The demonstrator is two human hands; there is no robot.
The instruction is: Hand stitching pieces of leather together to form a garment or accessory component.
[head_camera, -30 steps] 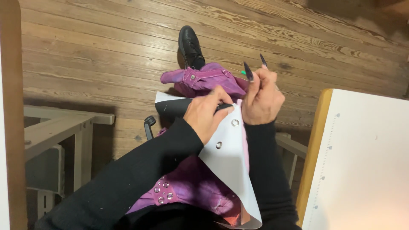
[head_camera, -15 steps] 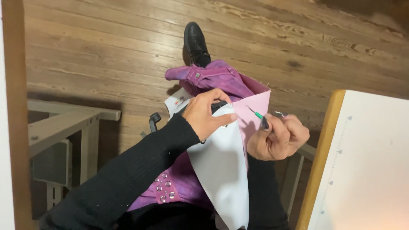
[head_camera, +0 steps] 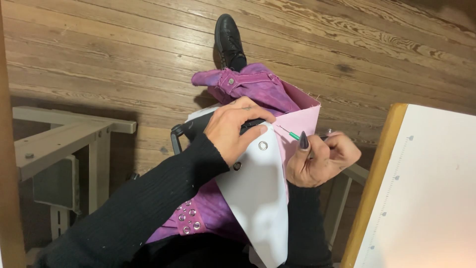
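Head view, looking down at lap; person seated, black sleeves on both arms.

L hand [head_camera: 233, 130]: palm down on upper end of a stiff white sheet [head_camera: 258, 198]; fingers [head_camera: 255, 116] curled over its top edge and over a dark object underneath (can't ID it); sheet pressed down, not pinched; two metal eyelets [head_camera: 263, 145] visible in sheet just beside the hand.

R hand [head_camera: 320, 159]: to the right of sheet, fingers curled in, thumb w/ long dark nail up; pinching a thin green-tipped tool [head_camera: 293, 135] betw. thumb and forefinger; tip of tool lies on a pink panel [head_camera: 302, 124]; can't tell if it pierces it.

White sheet: runs from L hand down toward bottom edge of view, resting on lap; pink panel sits just behind/right of its top end, touching it.

Purple garment [head_camera: 248, 87]: bunched on lap under both sheets, button at waistband on far end; studded/eyelet strip [head_camera: 187, 218] on near end beside L sleeve.

Surroundings: black shoe [head_camera: 228, 42] on wood floor [head_camera: 99, 54] beyond garment; table [head_camera: 436, 198] w/ wood edge and white top at right, well apart from the sheet; grey metal frame [head_camera: 59, 144] at left.
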